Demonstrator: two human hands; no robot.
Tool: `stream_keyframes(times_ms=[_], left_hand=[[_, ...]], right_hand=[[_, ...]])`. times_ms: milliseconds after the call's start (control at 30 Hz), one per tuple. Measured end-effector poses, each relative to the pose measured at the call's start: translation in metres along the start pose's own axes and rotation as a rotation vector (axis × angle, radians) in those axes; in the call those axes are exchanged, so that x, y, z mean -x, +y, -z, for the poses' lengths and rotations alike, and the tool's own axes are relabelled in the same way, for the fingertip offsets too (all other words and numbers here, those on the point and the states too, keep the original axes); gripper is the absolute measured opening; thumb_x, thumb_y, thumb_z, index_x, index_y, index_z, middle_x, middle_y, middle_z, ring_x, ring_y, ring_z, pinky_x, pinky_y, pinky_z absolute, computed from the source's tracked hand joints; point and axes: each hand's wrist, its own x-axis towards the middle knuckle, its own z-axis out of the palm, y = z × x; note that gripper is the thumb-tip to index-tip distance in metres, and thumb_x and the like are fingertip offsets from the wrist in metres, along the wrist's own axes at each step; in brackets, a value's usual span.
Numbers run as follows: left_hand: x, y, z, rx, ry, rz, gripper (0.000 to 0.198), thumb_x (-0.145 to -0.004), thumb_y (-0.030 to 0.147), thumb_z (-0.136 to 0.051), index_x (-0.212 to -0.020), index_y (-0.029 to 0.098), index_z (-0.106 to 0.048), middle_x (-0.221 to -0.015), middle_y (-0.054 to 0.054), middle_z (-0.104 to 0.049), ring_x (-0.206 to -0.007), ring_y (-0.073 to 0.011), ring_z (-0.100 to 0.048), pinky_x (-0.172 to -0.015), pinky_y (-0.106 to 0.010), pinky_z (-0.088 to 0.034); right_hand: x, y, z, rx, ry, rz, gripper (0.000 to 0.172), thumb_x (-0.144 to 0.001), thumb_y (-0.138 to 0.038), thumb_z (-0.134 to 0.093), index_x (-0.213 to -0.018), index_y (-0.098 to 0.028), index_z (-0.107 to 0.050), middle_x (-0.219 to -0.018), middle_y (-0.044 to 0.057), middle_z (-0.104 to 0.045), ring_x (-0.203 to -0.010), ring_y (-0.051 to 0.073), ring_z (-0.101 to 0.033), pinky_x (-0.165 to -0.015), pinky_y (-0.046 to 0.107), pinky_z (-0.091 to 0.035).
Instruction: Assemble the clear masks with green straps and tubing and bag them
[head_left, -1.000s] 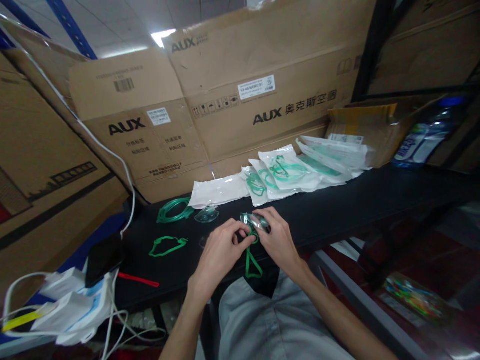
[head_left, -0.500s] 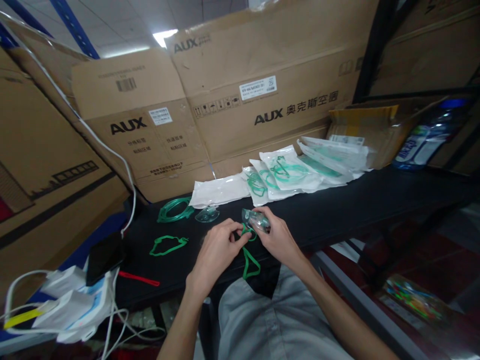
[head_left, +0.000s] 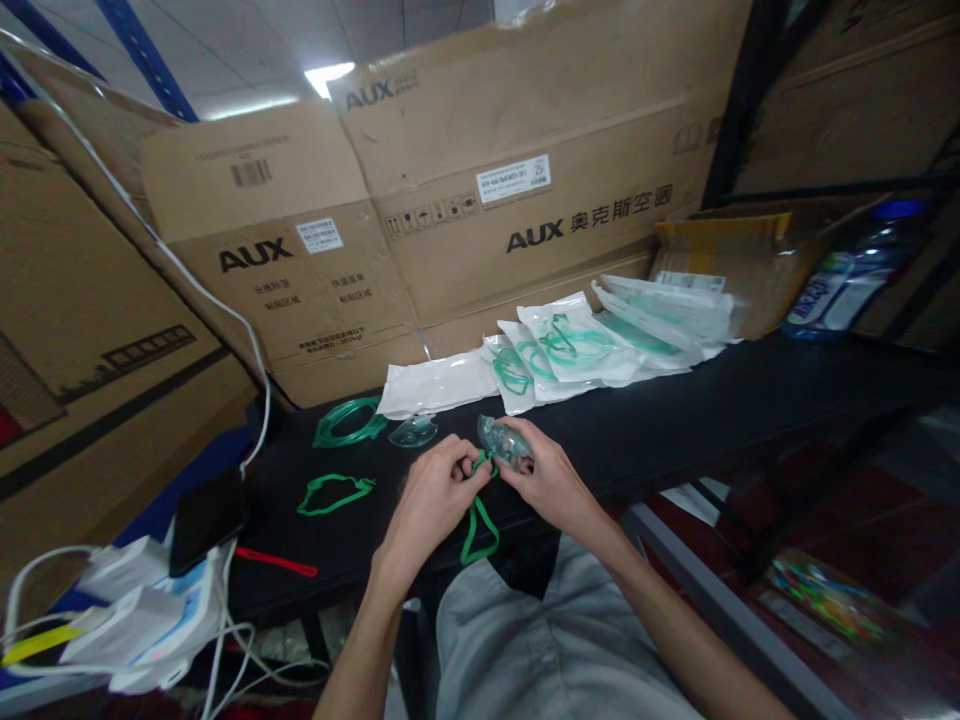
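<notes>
My right hand (head_left: 547, 472) grips a clear oxygen mask (head_left: 504, 440) above the front edge of the black table. Beside it, my left hand (head_left: 439, 490) pinches a green elastic strap (head_left: 480, 535), whose loop hangs down below the fingers. The strap's upper part is at the mask's near side; whether it is fastened there I cannot make out. Behind my left hand lies another clear mask (head_left: 413, 431). To its left are a coil of green tubing (head_left: 349, 424) and a second green strap (head_left: 335, 493) lying loose on the table.
Several white packets (head_left: 577, 340) with green tubing inside lie along the back, beside a flat white packet (head_left: 439, 386). Large cardboard boxes (head_left: 517, 150) wall off the rear. A bottle (head_left: 847, 270) stands far right. A power strip (head_left: 161, 625), cables and a phone (head_left: 208, 522) crowd the left.
The mask in my right hand has shifted slightly left and tilted. The hanging strap loop has swung left, with my left hand still pinching it.
</notes>
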Motion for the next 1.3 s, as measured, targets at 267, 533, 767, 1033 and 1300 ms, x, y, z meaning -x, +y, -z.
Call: stream_keyframes(times_ms=[267, 533, 767, 1033, 1300], left_hand=[[0.002, 0.003, 0.005, 0.142, -0.048, 0.029, 0.017, -0.089, 0.033, -0.063, -0.080, 0.019, -0.066, -0.073, 0.003, -0.055, -0.066, -0.0129, -0.050, -0.063, -0.025, -0.037], [0.000, -0.007, 0.005, 0.045, 0.028, 0.056, 0.036, -0.096, 0.046, -0.056, -0.082, 0.021, -0.077, -0.079, -0.001, -0.069, -0.073, -0.0169, -0.061, -0.070, -0.027, -0.039], [-0.001, -0.009, 0.005, 0.081, 0.006, 0.073, 0.036, -0.095, 0.046, -0.058, -0.078, 0.021, -0.077, -0.078, -0.001, -0.070, -0.075, -0.0174, -0.063, -0.071, -0.027, -0.039], [-0.001, -0.007, 0.004, 0.022, -0.043, 0.100, 0.032, -0.094, 0.043, -0.059, -0.080, 0.020, -0.076, -0.078, 0.000, -0.068, -0.069, -0.0150, -0.058, -0.065, -0.026, -0.035], [0.009, 0.020, 0.019, 0.085, -0.179, 0.074, 0.035, -0.092, 0.042, -0.062, -0.068, 0.018, -0.072, -0.068, 0.002, -0.059, -0.062, -0.0118, -0.048, -0.059, -0.025, -0.032]], right_hand=[[-0.001, 0.008, -0.001, 0.007, 0.100, -0.044, 0.040, -0.078, -0.020, -0.064, -0.119, -0.020, -0.060, -0.106, 0.008, -0.069, -0.085, 0.021, -0.068, -0.074, 0.030, -0.055], [0.001, 0.004, 0.002, -0.057, 0.015, -0.019, 0.043, -0.080, -0.018, -0.063, -0.122, -0.020, -0.058, -0.119, 0.009, -0.066, -0.094, 0.020, -0.067, -0.074, 0.027, -0.055], [0.002, -0.002, 0.003, -0.077, -0.032, 0.047, 0.041, -0.082, -0.014, -0.061, -0.123, -0.021, -0.059, -0.118, 0.007, -0.065, -0.096, 0.019, -0.064, -0.074, 0.025, -0.052], [0.001, -0.006, 0.003, -0.057, -0.055, 0.063, 0.044, -0.081, -0.012, -0.061, -0.124, -0.021, -0.060, -0.118, 0.007, -0.064, -0.093, 0.018, -0.063, -0.070, 0.024, -0.049], [-0.001, 0.011, -0.001, 0.141, 0.307, -0.104, 0.049, -0.077, -0.016, -0.057, -0.126, -0.015, -0.058, -0.116, 0.014, -0.064, -0.098, 0.026, -0.064, -0.082, 0.036, -0.052]])
